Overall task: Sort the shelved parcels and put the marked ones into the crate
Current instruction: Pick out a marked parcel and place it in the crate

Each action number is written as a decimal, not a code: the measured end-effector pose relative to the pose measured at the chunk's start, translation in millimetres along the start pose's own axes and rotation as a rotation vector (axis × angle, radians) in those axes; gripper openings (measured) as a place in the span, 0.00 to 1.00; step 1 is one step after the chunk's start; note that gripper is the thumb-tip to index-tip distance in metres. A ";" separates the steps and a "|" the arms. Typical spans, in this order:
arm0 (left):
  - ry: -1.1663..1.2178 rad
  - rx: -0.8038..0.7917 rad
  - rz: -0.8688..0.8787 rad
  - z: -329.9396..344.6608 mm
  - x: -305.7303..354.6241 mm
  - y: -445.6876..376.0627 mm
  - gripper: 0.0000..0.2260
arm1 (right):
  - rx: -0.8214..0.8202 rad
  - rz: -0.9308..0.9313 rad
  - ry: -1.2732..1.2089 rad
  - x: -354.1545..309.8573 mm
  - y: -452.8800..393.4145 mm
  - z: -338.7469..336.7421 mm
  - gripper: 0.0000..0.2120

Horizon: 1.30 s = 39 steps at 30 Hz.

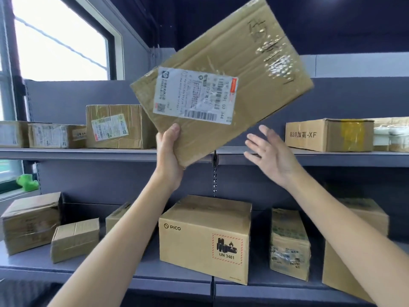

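Flat cardboard parcel [221, 80] tilted aloft before the shelves, pinched at its lower corner by left hand [169, 156]; right hand [271, 151] spread, empty, best brought underneath for support while checking markings.

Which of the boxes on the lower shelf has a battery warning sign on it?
The PICO box, in the middle of the lower shelf. Its front carries a red-hatched battery and flame label reading UN 3481; the boxes beside it show no such sign.

A parcel storeroom or courier depot: grey metal shelving [77, 151] in two tiers carries taped brown cardboard boxes [117, 126] with printed shipping labels [109, 127], one box [204, 238] bearing a battery hazard mark
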<state>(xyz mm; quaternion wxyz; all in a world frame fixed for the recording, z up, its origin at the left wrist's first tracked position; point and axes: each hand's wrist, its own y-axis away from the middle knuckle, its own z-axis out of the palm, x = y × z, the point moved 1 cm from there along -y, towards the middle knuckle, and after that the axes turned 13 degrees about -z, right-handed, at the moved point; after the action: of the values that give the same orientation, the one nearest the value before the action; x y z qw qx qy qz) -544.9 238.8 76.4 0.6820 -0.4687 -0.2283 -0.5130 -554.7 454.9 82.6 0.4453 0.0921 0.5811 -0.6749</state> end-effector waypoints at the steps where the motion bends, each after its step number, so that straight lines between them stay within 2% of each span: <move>1: 0.012 -0.015 -0.018 6.8 -4.1 3.9 0.42 | -0.047 -0.002 -0.014 3.6 1.4 9.5 0.63; 4: 0.033 -0.029 -0.045 23.1 -12.6 18.1 0.42 | -0.114 -0.013 -0.103 9.0 5.5 27.5 0.51; 5: 0.041 -0.027 -0.047 25.9 -15.6 22.4 0.42 | -0.109 -0.034 -0.120 9.6 8.0 30.4 0.51; 9: 0.052 0.004 0.006 32.2 -22.7 42.4 0.37 | -0.119 -0.166 -0.064 6.9 19.9 40.0 0.61; 12: 0.017 0.028 0.064 25.9 -15.5 51.5 0.38 | -0.087 -0.175 -0.019 2.2 25.0 34.2 0.52; 14: -0.033 0.075 0.070 12.1 -5.3 55.6 0.36 | -0.085 -0.141 0.009 -0.3 30.7 24.5 0.41; 16: -0.103 0.110 0.051 -5.8 3.2 57.5 0.33 | -0.101 -0.105 0.044 -2.7 39.5 10.3 0.35; 18: -0.196 0.085 -0.018 -21.7 6.3 61.8 0.35 | -0.123 -0.050 0.072 -5.0 51.5 -3.2 0.34; 20: -0.343 -0.034 -0.122 -26.8 2.7 71.3 0.35 | -0.151 0.003 0.112 -4.0 64.9 -12.7 0.36; 22: -0.480 -0.154 -0.185 -28.2 -11.5 82.9 0.31 | -0.189 0.062 0.167 3.2 80.2 -16.8 0.38; 23: -0.506 -0.161 -0.205 -28.2 -20.4 90.4 0.27 | -0.204 0.094 0.176 8.6 88.7 -18.4 0.39; 27: -0.459 -0.024 -0.284 -35.0 -58.8 119.3 0.18 | -0.197 0.195 0.179 30.8 122.2 -29.6 0.36; 31: -0.409 0.000 -0.351 -42.1 -90.5 143.0 0.16 | -0.167 0.296 0.113 46.2 155.0 -44.1 0.21; 33: -0.387 0.018 -0.403 -47.7 -106.0 154.4 0.16 | -0.144 0.338 0.090 56.4 173.6 -51.8 0.24; 36: -0.378 0.072 -0.473 -57.0 -128.3 170.7 0.16 | -0.091 0.429 0.086 74.1 198.5 -63.7 0.39; 39: -0.367 0.095 -0.581 -64.2 -149.7 187.9 0.18 | -0.024 0.526 0.057 90.8 225.1 -73.3 0.43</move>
<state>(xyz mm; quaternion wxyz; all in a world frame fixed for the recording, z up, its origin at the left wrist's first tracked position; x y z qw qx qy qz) -439.4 261.9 -147.5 0.4762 -0.4363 -0.4945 -0.5818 -477.4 489.8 -156.4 0.5899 0.2540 0.5575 -0.5261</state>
